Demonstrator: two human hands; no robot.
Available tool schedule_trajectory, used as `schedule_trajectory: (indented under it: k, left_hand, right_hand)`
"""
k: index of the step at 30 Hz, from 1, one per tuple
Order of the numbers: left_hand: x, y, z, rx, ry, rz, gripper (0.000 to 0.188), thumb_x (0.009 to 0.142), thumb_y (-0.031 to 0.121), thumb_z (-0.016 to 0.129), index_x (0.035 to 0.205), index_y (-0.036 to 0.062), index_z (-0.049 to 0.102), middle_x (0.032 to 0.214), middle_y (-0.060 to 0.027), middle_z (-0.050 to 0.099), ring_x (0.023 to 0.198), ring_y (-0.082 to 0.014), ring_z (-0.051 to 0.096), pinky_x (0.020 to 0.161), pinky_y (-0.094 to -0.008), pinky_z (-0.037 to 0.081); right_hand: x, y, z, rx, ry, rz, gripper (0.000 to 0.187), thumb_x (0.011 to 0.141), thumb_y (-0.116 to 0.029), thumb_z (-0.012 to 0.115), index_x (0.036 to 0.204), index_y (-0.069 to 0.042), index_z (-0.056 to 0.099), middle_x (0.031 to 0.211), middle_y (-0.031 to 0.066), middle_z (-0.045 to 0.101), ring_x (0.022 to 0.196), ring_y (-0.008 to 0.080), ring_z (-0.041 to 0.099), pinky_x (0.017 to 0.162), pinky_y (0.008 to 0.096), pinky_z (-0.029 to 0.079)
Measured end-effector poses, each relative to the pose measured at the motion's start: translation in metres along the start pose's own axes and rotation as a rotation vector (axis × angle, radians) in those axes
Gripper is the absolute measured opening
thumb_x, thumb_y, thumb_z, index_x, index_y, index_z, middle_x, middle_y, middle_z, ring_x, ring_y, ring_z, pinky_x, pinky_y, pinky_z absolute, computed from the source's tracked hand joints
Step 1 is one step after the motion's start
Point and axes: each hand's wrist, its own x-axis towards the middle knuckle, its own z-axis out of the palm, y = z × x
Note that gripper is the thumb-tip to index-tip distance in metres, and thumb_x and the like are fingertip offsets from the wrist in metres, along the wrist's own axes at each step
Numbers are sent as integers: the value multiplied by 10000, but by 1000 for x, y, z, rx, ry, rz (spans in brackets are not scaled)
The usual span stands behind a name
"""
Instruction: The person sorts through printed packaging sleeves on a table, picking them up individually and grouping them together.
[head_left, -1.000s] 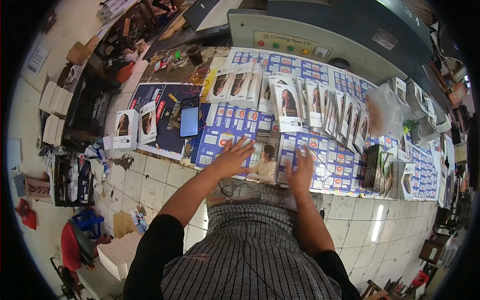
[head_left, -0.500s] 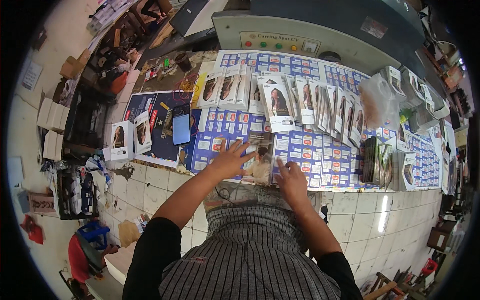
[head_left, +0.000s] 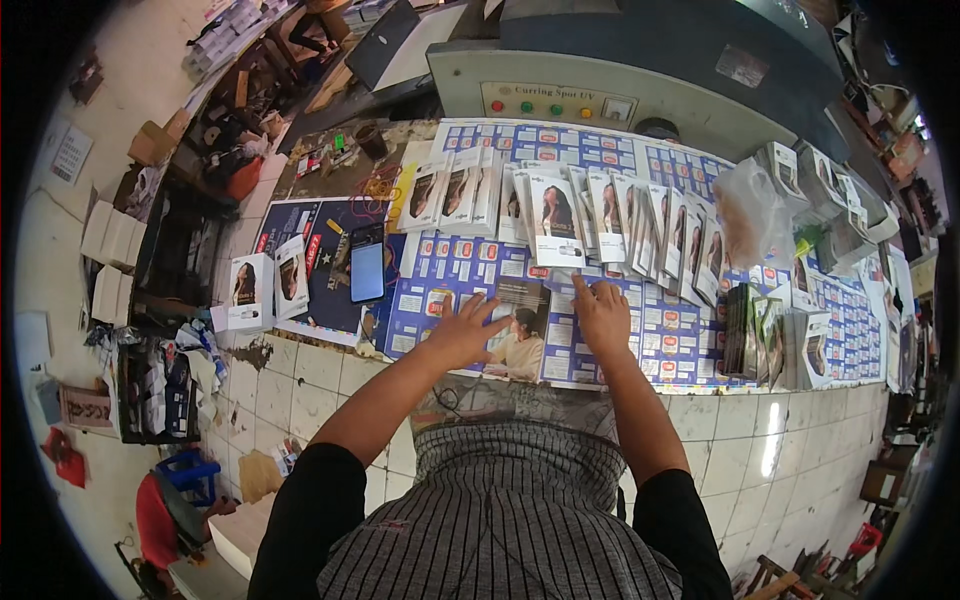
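Left hand (head_left: 462, 332) splayed, empty, fingertips at a brown-and-cream rectangular paper leaflet (head_left: 520, 348) flat before the wearer, right hand (head_left: 605, 318) loosely bent, grip unclear, near overlapping white picture-fronted packages (head_left: 552, 212), blue patterned paper sheets (head_left: 412, 328) beneath.

White tiled floor (head_left: 720, 425), light reflection (head_left: 770, 440), grey machine (head_left: 650, 75)

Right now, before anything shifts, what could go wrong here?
The right hand is close to the overlapping row of white packets; a forward nudge might disarrange them.

The left hand is spread at the side of the photo leaflet, which lies near the front edge of the blue printed sheets; a careless pull could crease it or drag it off.
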Motion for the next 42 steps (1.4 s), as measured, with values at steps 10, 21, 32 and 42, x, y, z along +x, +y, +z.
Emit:
schedule_trajectory:
  k: [10, 21, 32, 42]
  left_hand:
    - [0, 5, -7, 6, -52, -28, 824, 820, 463, 746, 1530, 300, 360, 1623, -93, 235, 1510, -346, 165, 1095, -766, 181]
    - [-9, -11, 11, -90, 11, 20, 789, 873, 526, 662, 1551, 291, 336, 1666, -75, 146, 1536, -334, 94, 1183, -661, 71]
    - [-14, -19, 28, -102, 150, 109, 791, 917, 586, 566, 1572, 239, 290, 1659, -90, 179, 1539, -312, 107, 1204, -610, 62]
    - [-23, -20, 34, -166, 278, 48, 808, 966, 629, 458, 1582, 153, 242, 1650, -139, 179, 1531, -278, 158, 1210, -575, 70]
  right_hand:
    - [-39, 15, -49, 295, -487, -473, 509, 811, -222, 741, 1310, -227, 637, 936, 63, 589, 903, 277, 613, 808, 418, 517]
    - [-52, 38, -58, 78, -288, -41, 519, 789, -224, 755, 1277, -108, 622, 1190, 148, 612, 1038, 331, 605, 896, 464, 491]
    - [-56, -96, -17, 1142, -505, 710, 524, 849, -204, 738, 1242, 79, 536, 1113, 210, 665, 943, 324, 672, 828, 397, 533]
    - [17, -88, -64, 449, 200, 171, 351, 878, 2, 599, 1224, -43, 639, 967, 160, 571, 786, 344, 607, 648, 418, 503]
